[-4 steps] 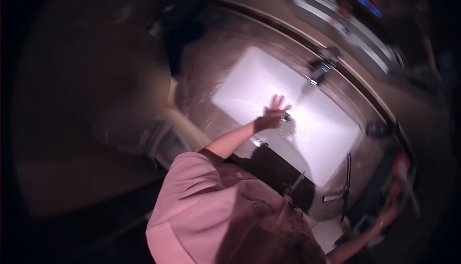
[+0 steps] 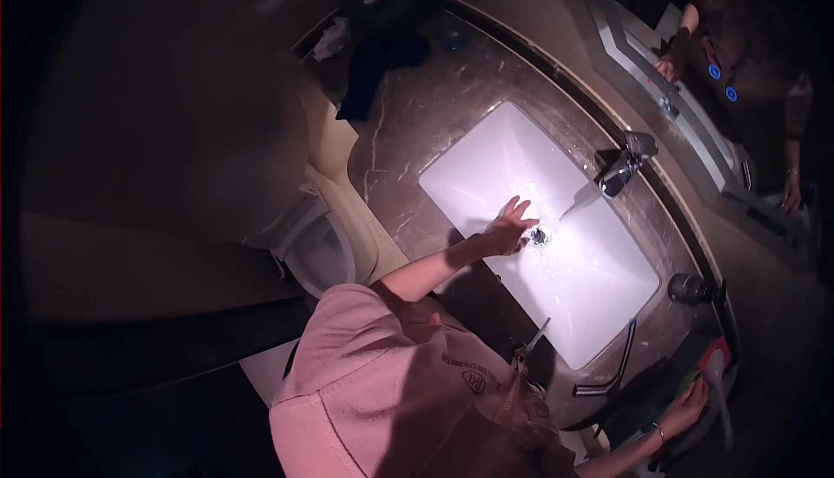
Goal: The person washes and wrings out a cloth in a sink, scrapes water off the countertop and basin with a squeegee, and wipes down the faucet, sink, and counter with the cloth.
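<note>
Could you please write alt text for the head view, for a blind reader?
A person's left hand, open, is over a white rectangular sink, beside its drain. The right hand is near a red object at lower right; whether it holds anything is unclear. A metal faucet stands beyond the sink on a marbled countertop.

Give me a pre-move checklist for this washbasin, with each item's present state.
1. Left hand free: ok; fingers spread beside the drain, nothing seen in it.
2. Right hand's hold: cannot tell; it is near a red item, but contact is unclear.
3. Faucet shut off: cannot tell.
4. Dark blue cloth clear of the white washbasin: ok; on the counter, apart from it.
5. Light around the right hand: not ok; much dimmer than over the washbasin.
</note>
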The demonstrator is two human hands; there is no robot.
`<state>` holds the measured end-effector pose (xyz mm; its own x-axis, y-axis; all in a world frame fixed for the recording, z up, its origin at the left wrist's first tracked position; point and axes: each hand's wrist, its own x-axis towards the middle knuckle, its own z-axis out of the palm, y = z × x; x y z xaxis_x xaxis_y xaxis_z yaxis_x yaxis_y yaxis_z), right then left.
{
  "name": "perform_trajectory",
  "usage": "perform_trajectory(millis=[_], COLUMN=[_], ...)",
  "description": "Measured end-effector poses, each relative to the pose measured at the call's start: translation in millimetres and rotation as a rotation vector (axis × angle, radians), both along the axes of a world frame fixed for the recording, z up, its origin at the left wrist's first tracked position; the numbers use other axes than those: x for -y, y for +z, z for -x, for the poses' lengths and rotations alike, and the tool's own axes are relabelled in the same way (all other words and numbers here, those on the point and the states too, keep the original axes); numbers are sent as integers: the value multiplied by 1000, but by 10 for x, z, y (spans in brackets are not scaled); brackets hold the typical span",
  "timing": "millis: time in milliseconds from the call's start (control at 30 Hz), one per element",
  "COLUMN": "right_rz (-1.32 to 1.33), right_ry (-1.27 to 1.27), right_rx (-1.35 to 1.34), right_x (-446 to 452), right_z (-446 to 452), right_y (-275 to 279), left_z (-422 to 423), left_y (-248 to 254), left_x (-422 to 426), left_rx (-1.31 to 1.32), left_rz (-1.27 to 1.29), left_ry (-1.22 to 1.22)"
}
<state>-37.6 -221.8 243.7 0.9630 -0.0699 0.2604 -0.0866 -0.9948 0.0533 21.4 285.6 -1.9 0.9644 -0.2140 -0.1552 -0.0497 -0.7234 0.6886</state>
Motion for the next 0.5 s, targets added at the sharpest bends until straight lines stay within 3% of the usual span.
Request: perform_trajectory(millis=[167,267,333,400,467,500], right_rz=[-405,-540,-455,-560,-631,-649], right_ry=[243,315,401,446,467,501], right_rx=[41,-52,-111,-215,-256,-269], right_x=[-1351,-2217,-2909,-3702,-4521,-4903], right_z=[-649,-951,-1121,-1269,-1405,-1503], right_y=[-510,-744,-852,-953,-1020,-1053], left_z=[-285,-538,-790,-1020,-1388,-1622], left_y=[-27,-115,-198,-155,148,217], left_x=[-1031,-1887,-2612,-3310,-3935,-4263], left_rx=[229,431,534,503,315,390], left_rz=[81,15,-62,-41,-178,-240], left_ry=[180,333,381,527,644,659])
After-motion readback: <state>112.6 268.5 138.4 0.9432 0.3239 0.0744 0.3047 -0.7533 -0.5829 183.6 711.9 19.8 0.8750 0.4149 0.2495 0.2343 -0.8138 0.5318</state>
